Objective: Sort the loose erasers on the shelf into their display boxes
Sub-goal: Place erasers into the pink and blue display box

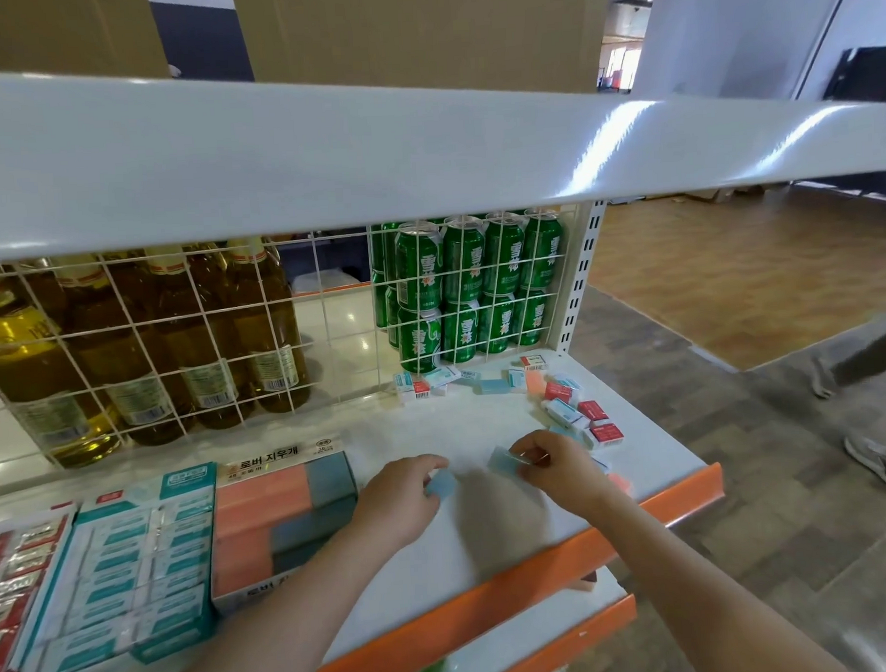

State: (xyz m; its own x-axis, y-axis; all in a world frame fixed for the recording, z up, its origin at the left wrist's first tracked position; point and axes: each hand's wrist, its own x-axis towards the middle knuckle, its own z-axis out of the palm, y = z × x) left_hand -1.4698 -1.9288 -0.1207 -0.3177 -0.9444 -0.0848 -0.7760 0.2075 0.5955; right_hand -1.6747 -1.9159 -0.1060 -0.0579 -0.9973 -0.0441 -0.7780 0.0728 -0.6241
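Note:
My left hand point(405, 495) grips a pale blue eraser point(441, 484) just right of the display box of pink and blue erasers point(281, 515). My right hand point(555, 464) pinches another pale blue eraser point(502, 459) low over the white shelf point(465, 426). Loose erasers in red, teal and white sleeves lie scattered at the shelf's back right point(568, 404), with a few along the wire grid point(433, 382). A teal-and-white eraser box point(136, 567) and a red eraser box point(14, 563) stand at the left.
A wire grid point(202, 341) backs the shelf; oil bottles point(141, 338) and green cans point(469, 289) stand behind it. A white upper shelf point(422, 148) overhangs. The orange shelf lip point(666, 504) runs along the front. A person's legs point(881, 418) are on the floor at right.

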